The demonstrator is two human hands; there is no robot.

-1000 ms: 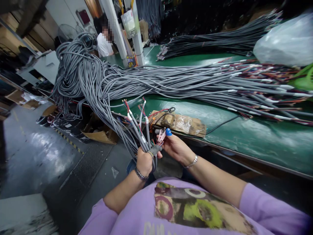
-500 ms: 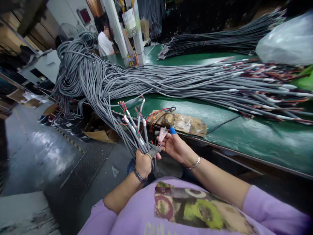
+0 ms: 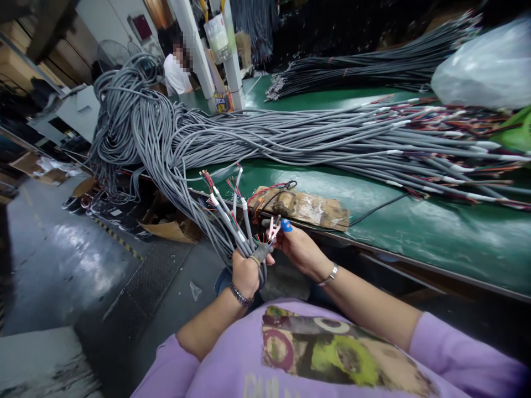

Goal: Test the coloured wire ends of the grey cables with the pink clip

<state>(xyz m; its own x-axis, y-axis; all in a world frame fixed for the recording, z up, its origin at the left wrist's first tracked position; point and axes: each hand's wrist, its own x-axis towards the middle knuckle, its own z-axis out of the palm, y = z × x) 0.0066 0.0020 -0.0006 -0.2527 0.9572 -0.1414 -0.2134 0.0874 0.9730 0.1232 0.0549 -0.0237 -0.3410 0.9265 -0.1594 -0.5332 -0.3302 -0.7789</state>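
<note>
Several grey cables [image 3: 226, 221] with white-taped ends and bare coloured wires pass through my left hand [image 3: 245, 272], which is closed around them below their ends. A grey cover is on its thumb. My right hand [image 3: 295, 246], with a blue cover on a fingertip, pinches a small pink clip-like tool [image 3: 273, 228] beside the thin coloured wires [image 3: 262, 240] at my left thumb. Just beyond, a worn wooden block [image 3: 309, 209] with red and black leads lies at the bench edge.
A large pile of grey cables [image 3: 249, 135] stretches across the green bench [image 3: 398, 221]. Behind it are a darker cable bundle [image 3: 365, 74] and a clear plastic bag [image 3: 485, 69]. A person in white [image 3: 176, 74] is at the back left. Cardboard [image 3: 170, 229] lies below the bench.
My right hand has turned and its fingers have closed in; the pink tool now shows its two arms edge-on, near the wires. My left hand still holds the cables.
</note>
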